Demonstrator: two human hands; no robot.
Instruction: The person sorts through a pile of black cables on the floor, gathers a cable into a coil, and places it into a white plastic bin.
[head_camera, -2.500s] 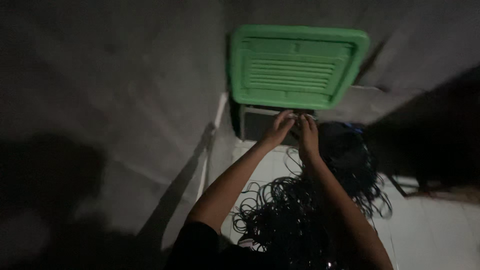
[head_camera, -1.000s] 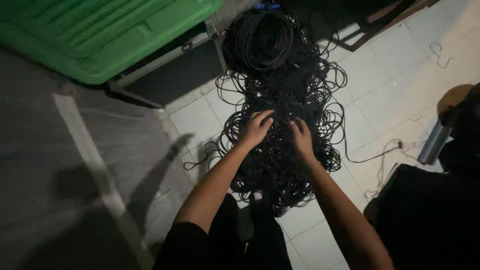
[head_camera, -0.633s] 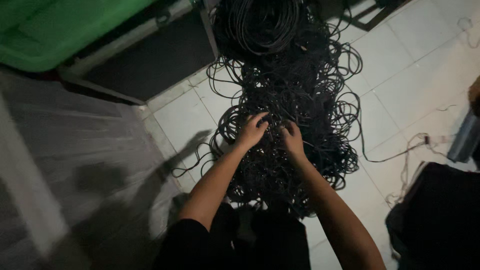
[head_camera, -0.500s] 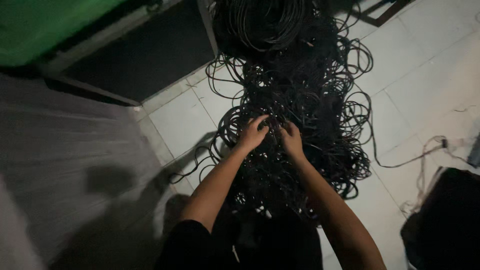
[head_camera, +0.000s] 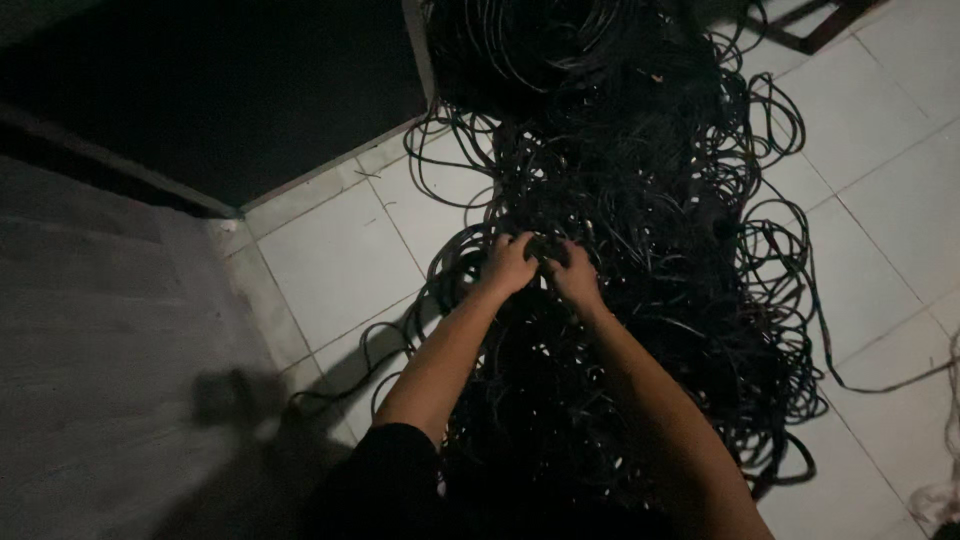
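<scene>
Both hands are sunk into the top of a big tangle of black cable (head_camera: 640, 230) that sprawls over the white tiled floor (head_camera: 340, 260). The left hand (head_camera: 508, 264) sits at the near left part of the heap, its fingers curled down into the loops, and the right hand (head_camera: 576, 272) lies just beside it, almost touching, its fingers likewise bent into the strands. Each hand seems closed around some of the cable, though the dim light and the dark wire make it hard to tell which strand either one grips. The heap stretches away from the hands toward the top of the view, where it thickens into a denser, more orderly coil (head_camera: 540, 50), and it also runs back under both forearms toward the person's body, so the hands lie roughly at its middle. Loose loops spill out to the right of the hands across the tiles, and a single strand (head_camera: 880, 385) trails off toward the right edge. To the left of the hands a few loops reach onto bare tile. Further left lies a grey sheet-like surface (head_camera: 110, 350), and above it a dark recess (head_camera: 220, 90) bordered by a pale edge.
</scene>
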